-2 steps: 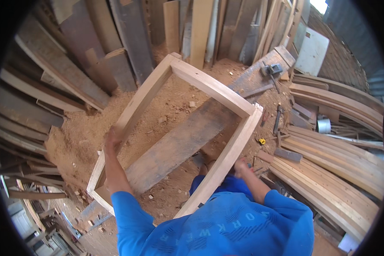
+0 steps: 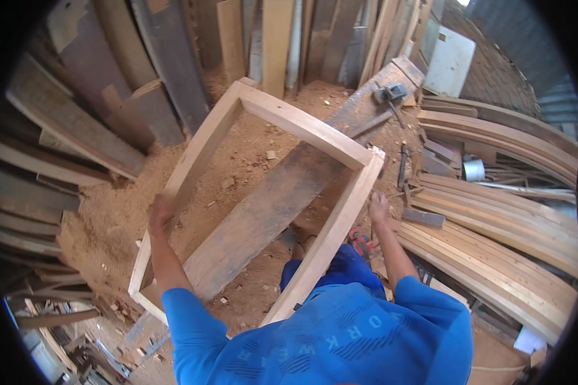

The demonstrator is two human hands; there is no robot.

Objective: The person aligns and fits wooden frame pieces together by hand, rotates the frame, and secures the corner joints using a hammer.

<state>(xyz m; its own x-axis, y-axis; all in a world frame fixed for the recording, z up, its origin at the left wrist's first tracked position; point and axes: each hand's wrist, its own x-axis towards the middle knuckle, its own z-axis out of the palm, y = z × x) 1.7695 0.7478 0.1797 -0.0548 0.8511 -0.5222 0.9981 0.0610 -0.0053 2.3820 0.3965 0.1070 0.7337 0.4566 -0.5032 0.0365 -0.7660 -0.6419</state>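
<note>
A rectangular frame of pale wood (image 2: 305, 124) lies tilted in front of me, across a worn wooden plank (image 2: 270, 205). My left hand (image 2: 160, 213) is closed around the frame's left rail, its fingers partly hidden by the wood. Outside the right rail, my right hand (image 2: 379, 208) reaches down over the spot where a yellow tape measure showed earlier. That tape measure is hidden now, and whether the fingers hold it cannot be made out. By my right thigh sits a red tool (image 2: 361, 242).
A dark metal tool (image 2: 392, 94) rests on the plank's far end. Beyond my right hand lies a dark, long-handled tool (image 2: 402, 165). Stacked timber (image 2: 494, 256) lines the right side, near a metal can (image 2: 474, 171). Boards (image 2: 167, 58) lean along the back. Sawdust (image 2: 119, 224) covers the ground.
My right hand has moved forward from beside my thigh, uncovering the red tool and covering the yellow tape measure. The whole view has shifted slightly. My left hand keeps its grip on the frame.
</note>
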